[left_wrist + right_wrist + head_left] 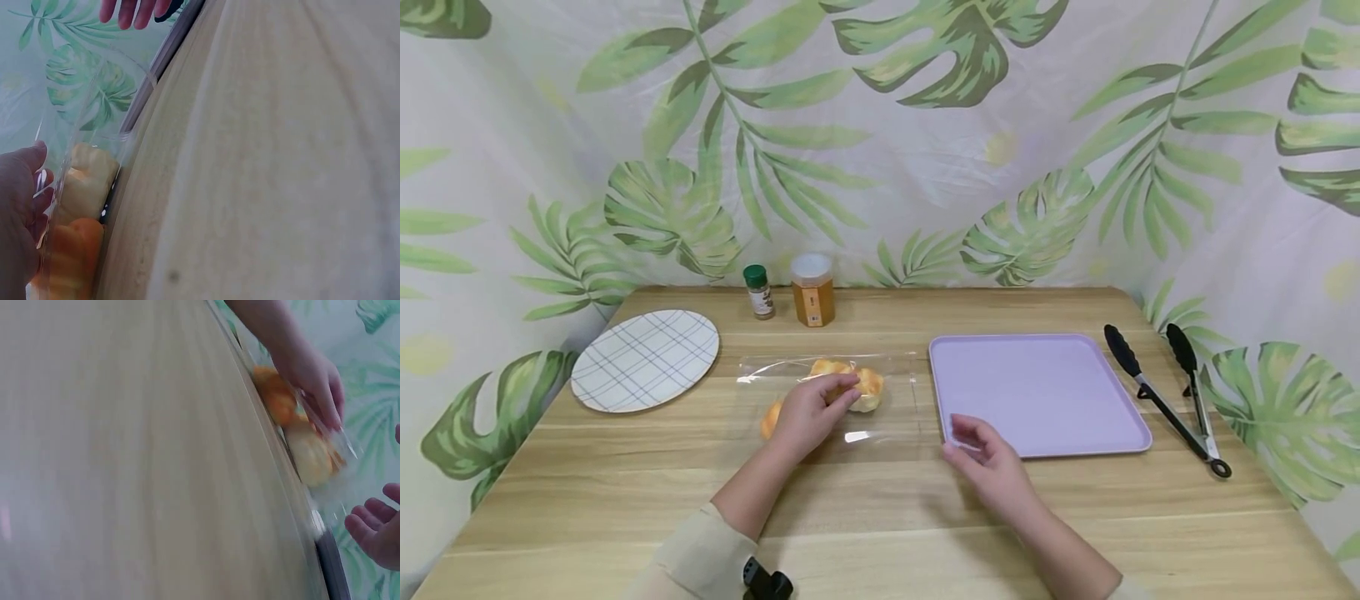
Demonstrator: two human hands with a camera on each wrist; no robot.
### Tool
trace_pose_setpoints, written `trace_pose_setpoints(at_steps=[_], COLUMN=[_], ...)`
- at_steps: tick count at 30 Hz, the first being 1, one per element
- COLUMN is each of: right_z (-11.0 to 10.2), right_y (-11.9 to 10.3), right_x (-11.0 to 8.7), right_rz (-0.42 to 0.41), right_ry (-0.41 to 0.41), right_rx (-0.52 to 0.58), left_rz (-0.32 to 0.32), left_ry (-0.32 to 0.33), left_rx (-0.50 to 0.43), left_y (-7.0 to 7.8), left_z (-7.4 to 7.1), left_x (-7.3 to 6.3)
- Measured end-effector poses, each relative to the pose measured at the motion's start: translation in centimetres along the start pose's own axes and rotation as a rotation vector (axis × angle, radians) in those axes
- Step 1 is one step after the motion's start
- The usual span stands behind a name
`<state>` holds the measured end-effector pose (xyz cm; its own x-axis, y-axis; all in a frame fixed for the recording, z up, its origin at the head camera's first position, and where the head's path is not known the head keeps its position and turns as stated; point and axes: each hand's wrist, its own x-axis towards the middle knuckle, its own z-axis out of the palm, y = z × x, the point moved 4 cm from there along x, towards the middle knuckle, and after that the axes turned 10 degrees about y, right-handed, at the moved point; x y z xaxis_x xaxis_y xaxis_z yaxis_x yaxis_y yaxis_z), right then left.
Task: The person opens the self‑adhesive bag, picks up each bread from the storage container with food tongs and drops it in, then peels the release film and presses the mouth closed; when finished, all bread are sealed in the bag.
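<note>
1. Head view showed a clear plastic package near the middle of the frame, lying on the pale wood-grain counter, with golden-brown bread pieces visible within its outline.
2. A person's left hand was above the package, its thumb and fingers pinching a piece of the clear plastic; both wrist views showed this pinch too, with the bread just beside the hand.
3. The right hand was right of centre in the lower half, its fingers loosely bent, thumb and fingertips apart, holding nothing, near the lower left corner of the flat lilac rectangular tray.
4. Along the right side of the frame lay black-and-silver tongs, their arms spread and their black tips pointing up the picture.
5. On the left was an oval-looking white plate with dark grid lines.
6. Left of centre, toward the back edge, stood a small green-capped seasoning jar and, to its right, an amber jar with a whitish lid.
7. Leaf-printed pale fabric filled the upper part.
</note>
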<state>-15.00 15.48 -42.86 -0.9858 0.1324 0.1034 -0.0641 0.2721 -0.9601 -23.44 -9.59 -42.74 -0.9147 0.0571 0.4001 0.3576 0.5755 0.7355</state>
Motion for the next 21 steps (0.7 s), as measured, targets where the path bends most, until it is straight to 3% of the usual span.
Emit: trace_pose_setpoints(at_steps=[5, 8, 14, 21], right_z=[2.8, 3.9, 6.0, 7.7], right_y=[-0.1, 0.2, 0.9, 1.8], right_x=[-0.5, -0.5, 0.1, 1.3], right_rz=[0.096, 0.173, 0.327, 0.379], right_ry=[-0.138, -0.178, -0.158, -0.075], right_rx=[0.025, 0.053, 0.22, 0.352], left_rz=[-0.03, -0.047, -0.068, -0.111], left_ry=[0.011, 0.016, 0.032, 0.052], left_rx=[0.003, -0.001, 0.002, 0.01], left_y=[0.1, 0.3, 0.5, 0.8], left_z=[-0.1, -0.1, 0.1, 0.2], left_x=[0.1, 0.1, 0.0, -0.1])
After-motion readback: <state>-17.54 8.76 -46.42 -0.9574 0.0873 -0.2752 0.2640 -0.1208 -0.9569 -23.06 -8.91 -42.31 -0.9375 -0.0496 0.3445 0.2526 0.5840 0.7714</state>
